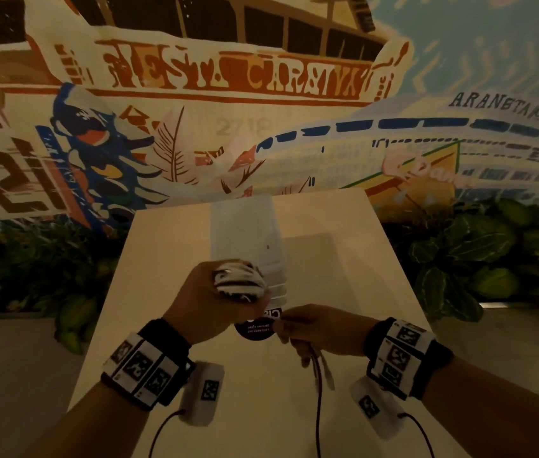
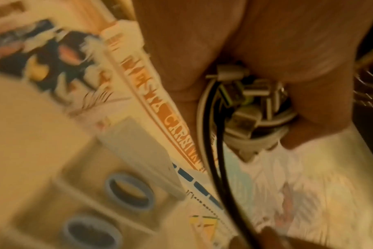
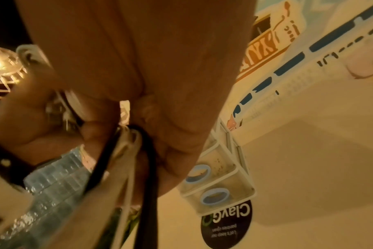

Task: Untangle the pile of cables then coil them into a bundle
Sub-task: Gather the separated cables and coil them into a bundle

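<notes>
One coiled bundle (image 1: 239,280) of black and white cables sits above the table (image 1: 344,259), gripped in the left hand (image 1: 210,302). The right hand (image 1: 321,328) pinches two loose strands (image 1: 319,368), one black, one white, beside a round dark sticker (image 1: 256,329) and a clear container (image 1: 245,233).

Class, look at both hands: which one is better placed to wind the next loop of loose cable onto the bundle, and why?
The right hand. It pinches the loose cables that trail down toward the person, so it can likely feed them. The left hand is full, gripping the coiled bundle above the table.
</notes>
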`<control>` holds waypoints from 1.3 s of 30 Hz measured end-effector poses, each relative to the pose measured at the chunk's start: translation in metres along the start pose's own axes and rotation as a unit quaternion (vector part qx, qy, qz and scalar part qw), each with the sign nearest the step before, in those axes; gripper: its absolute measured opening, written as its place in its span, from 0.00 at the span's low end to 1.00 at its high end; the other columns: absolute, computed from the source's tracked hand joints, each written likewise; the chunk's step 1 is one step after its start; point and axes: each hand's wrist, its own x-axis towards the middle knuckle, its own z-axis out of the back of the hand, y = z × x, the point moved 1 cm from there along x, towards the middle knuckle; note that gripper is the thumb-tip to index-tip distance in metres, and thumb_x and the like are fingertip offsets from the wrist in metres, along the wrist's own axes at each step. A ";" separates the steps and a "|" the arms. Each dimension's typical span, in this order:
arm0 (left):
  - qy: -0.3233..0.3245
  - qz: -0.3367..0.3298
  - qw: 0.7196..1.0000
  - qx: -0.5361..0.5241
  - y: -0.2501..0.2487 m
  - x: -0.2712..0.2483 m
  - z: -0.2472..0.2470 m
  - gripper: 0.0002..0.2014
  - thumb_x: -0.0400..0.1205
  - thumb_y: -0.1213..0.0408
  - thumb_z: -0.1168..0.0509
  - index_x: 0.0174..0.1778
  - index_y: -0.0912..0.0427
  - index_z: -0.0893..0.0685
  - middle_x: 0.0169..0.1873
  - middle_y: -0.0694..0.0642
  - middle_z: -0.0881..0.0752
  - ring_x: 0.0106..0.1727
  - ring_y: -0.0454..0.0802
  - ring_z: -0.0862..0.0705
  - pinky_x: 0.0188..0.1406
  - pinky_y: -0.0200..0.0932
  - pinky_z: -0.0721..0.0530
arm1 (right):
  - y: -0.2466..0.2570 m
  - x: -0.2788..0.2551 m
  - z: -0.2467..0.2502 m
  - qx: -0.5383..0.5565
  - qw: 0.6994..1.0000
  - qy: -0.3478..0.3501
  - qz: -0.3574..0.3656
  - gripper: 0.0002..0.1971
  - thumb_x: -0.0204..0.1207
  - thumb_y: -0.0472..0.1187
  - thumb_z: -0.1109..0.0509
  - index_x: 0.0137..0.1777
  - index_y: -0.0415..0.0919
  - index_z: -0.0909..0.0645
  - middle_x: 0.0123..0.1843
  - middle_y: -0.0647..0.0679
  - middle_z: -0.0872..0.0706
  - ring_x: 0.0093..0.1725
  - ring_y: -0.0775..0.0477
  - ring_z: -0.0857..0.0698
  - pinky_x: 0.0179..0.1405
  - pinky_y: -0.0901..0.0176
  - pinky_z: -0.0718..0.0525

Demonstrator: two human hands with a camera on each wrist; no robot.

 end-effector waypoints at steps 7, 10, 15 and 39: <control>0.120 -0.028 0.920 0.372 -0.005 0.000 -0.002 0.16 0.67 0.39 0.25 0.45 0.43 0.12 0.44 0.44 0.08 0.54 0.42 0.17 0.45 0.35 0.19 | 0.016 0.001 -0.007 0.125 0.991 0.005 -0.055 0.29 0.92 0.48 0.47 0.31 0.52 0.13 0.30 0.51 0.38 0.28 0.52 0.43 0.31 0.58 0.41; 0.120 -0.014 0.896 0.427 -0.005 0.001 -0.007 0.17 0.70 0.42 0.22 0.51 0.44 0.10 0.49 0.43 0.08 0.54 0.42 0.13 0.51 0.40 0.15 | 0.019 0.004 -0.009 0.150 0.987 0.004 -0.057 0.30 0.90 0.56 0.52 0.28 0.50 0.20 0.30 0.50 0.37 0.28 0.52 0.42 0.31 0.58 0.41; 0.157 0.033 0.840 0.519 -0.007 0.000 -0.021 0.17 0.77 0.42 0.28 0.60 0.42 0.14 0.55 0.42 0.11 0.59 0.46 0.14 0.58 0.41 0.20 | 0.021 0.009 -0.005 0.055 0.996 0.034 -0.061 0.43 0.74 0.83 0.58 0.42 0.47 0.16 0.32 0.51 0.27 0.30 0.51 0.30 0.36 0.59 0.26; 0.239 0.042 0.762 0.600 0.004 0.000 -0.047 0.15 0.80 0.46 0.41 0.43 0.51 0.13 0.33 0.50 0.14 0.35 0.51 0.16 0.35 0.42 0.16 | 0.046 0.006 -0.006 -0.177 0.975 0.071 -0.113 0.07 0.75 0.57 0.21 0.38 0.60 0.13 0.47 0.54 0.09 0.46 0.52 0.08 0.43 0.60 0.14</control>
